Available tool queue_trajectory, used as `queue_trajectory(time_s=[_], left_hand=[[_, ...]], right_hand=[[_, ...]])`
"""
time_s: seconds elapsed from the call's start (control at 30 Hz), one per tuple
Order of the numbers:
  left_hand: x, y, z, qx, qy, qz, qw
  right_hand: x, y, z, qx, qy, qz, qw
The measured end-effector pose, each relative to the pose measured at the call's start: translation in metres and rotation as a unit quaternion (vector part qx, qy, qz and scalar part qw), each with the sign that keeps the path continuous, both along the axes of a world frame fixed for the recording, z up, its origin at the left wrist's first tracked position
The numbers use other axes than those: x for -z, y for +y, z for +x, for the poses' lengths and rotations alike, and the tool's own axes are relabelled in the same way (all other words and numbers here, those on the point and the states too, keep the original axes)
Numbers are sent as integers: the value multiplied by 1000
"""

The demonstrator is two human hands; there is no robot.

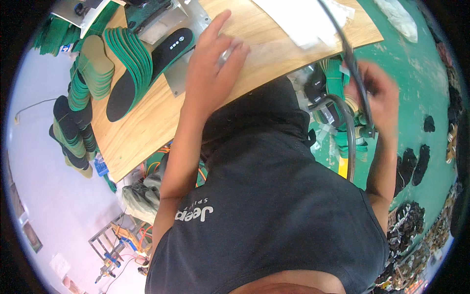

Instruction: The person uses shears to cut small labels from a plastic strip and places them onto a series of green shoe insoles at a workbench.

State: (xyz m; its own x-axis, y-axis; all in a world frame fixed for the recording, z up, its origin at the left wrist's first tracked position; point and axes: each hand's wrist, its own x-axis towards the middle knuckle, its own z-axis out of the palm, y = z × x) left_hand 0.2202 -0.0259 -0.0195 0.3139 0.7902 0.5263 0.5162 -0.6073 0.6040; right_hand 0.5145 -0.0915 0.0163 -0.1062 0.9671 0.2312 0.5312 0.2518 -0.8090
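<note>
My left hand (pixel 213 68) is above the wooden table (pixel 139 142), its fingers spread apart. Beside it lies a black insole (pixel 178 43) with a green edge and a white print, reaching over a metal plate (pixel 177 81). A fanned stack of green-edged insoles (pixel 129 61) spreads to the left of that one. My right hand (pixel 377 95) is off the table's right side, smeared by motion and partly behind a dark cable (pixel 360 81). Its fingers look bent near a bundle of green insoles (pixel 335 78); whether they hold anything is not clear.
White sheets (pixel 306 24) lie at the table's far edge. More insole stacks (pixel 95 63) stand along its left side. A curved metal tube (pixel 350 132) rises near my right arm. Dark shoes (pixel 413 164) and a heap of dark pieces (pixel 406 220) are on the green floor.
</note>
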Motion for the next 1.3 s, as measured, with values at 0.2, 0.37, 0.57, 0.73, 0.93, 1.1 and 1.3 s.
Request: queue_trajectory(time_s=[0.2, 0.37, 0.57, 0.73, 0.93, 1.1, 1.3], left_hand=[[-7, -43, 44, 245, 252, -152, 924], [-13, -73, 27, 292, -46, -188, 937], [-2, -51, 11, 73, -408, -310, 856], [-6, -43, 9, 46, -520, -323, 789], [-3, -46, 9, 23, -573, -363, 734], [-4, -55, 6, -7, -539, -335, 772], [-21, -56, -102, -201, -168, -25, 965]], right_hand=[[-21, 97, 16, 60, -57, 51, 995], [-10, 152, -5, 44, -191, 71, 978], [7, 156, -23, -9, -311, 296, 903], [-14, 90, -75, -248, -199, 461, 828], [5, 71, -119, -309, -155, 441, 829], [11, 73, -133, -289, -165, 433, 838], [-9, 64, -136, -193, -8, 171, 966]])
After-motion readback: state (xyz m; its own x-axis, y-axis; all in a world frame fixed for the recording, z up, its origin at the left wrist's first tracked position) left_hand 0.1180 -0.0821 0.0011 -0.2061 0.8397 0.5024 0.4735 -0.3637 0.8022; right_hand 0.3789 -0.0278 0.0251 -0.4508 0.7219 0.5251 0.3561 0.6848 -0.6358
